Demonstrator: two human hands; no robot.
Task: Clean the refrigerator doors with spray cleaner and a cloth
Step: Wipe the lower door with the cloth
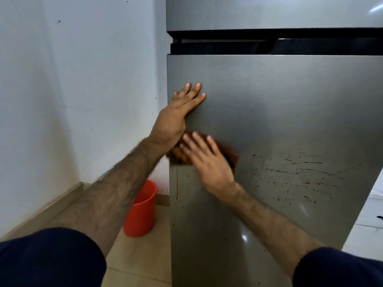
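The grey lower refrigerator door point(290, 112) fills the right of the view, with the upper door point(269, 11) above a dark gap. Brown streaks and specks point(300, 175) mark the lower door's right half, and a drip runs near its left edge. My left hand point(180, 112) lies flat on the door near the left edge, fingers spread, holding nothing. My right hand point(207, 158), blurred, presses a brown-orange cloth point(230, 154) flat against the door just below the left hand. No spray bottle is in view.
A red bucket point(143, 210) stands on the tiled floor left of the fridge, against the white wall point(72, 90). A white cabinet point(369, 224) adjoins the fridge at the lower right.
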